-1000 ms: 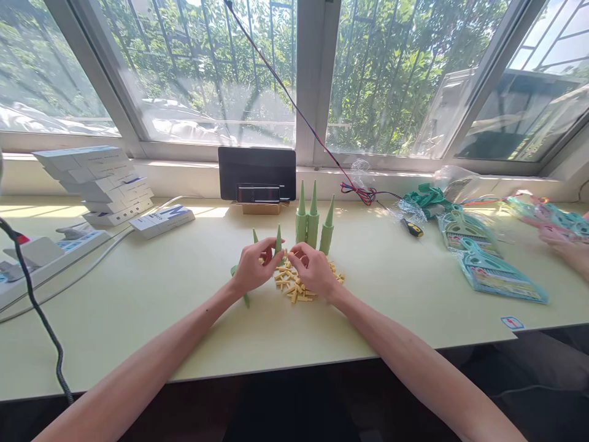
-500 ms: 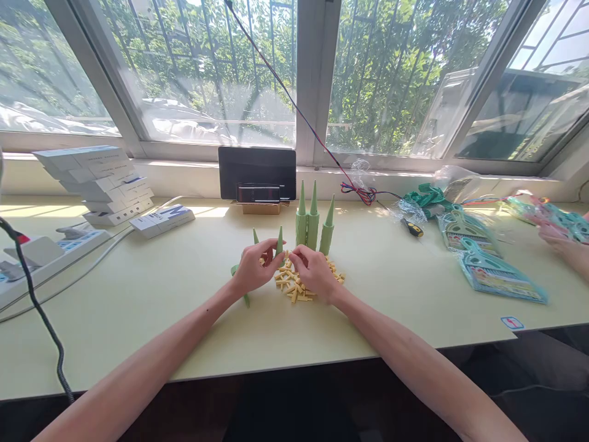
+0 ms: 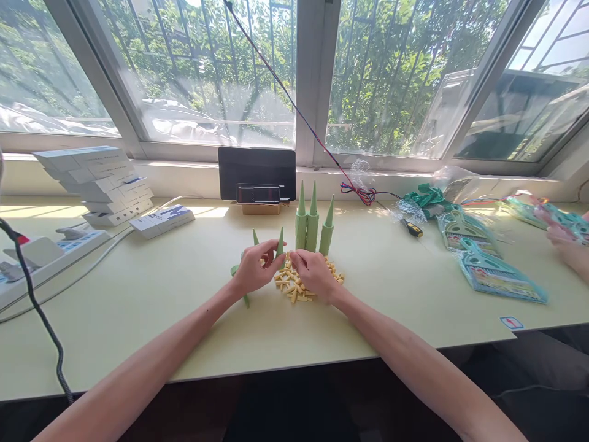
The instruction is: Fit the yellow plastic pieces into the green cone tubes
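A pointed green cone (image 3: 280, 241) stands upright between the fingers and thumb of my left hand (image 3: 253, 268). Close beside it, my right hand (image 3: 315, 273) is pinched; whatever is in its fingertips is too small or hidden to make out. Both hands are over a heap of small yellow peg-like pieces (image 3: 294, 290). Just behind, green towers with pointed tops (image 3: 313, 224) stand upright, two side by side and one shorter tower (image 3: 327, 230) to the right. More green pieces (image 3: 234, 270) lie partly hidden behind and under my left hand.
A black tablet (image 3: 257, 169) with a phone (image 3: 257, 193) leans at the window. White boxes (image 3: 110, 184) and a power strip (image 3: 59, 258) are on the left. Bagged dustpan sets (image 3: 501, 276) and a screwdriver (image 3: 413, 228) lie right, near another person's hand (image 3: 568, 248).
My hands stay almost in place, with the right fingers slightly more curled. The other person's hand at the far right has shifted a little.
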A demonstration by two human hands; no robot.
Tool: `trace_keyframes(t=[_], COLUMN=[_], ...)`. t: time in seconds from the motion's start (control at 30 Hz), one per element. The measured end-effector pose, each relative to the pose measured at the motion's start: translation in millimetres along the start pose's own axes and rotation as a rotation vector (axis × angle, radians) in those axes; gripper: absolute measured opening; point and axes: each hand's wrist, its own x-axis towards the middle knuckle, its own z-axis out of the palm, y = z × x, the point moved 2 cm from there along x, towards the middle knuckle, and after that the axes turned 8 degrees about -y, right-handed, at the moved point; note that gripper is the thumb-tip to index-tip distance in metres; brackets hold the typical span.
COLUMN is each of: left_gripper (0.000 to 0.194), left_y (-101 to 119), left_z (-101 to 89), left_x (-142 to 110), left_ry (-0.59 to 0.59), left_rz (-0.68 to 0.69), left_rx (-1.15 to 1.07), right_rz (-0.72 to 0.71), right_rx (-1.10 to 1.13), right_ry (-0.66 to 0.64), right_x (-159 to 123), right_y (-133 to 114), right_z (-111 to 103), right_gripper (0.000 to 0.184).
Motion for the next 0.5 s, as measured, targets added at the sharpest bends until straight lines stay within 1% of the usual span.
trace_keyframes(t=[0.17,0.23,0.4,0.5], left_gripper=[0.02,0.02,0.02,0.021], left_y=[-0.3,-0.2,1.3,2.0], left_z=[-0.1,-0.7,-2.2,-2.4], left_x=[0.6,1.1,2.6,3.1], left_ry=[-0.019,-0.01,0.013,0.011], left_rz=[-0.045,-0.061,-0.076,-0.077], left_rx=[-0.07,-0.084,-0.085,-0.095], right_rz=[0.017,0.029,0.01,0.001], right_rx=[0.02,0.041,0.081,0.077], right_ry=[0.012,0.022,0.022,0.011], right_x=[0.2,-0.3,-1.2,-0.9], right_y=[0.1,-0.1,-3.1,-4.3], right_z=[-0.1,-0.6,-2.0,-2.2], right_gripper=[0.045,0.043,0.028,0.024])
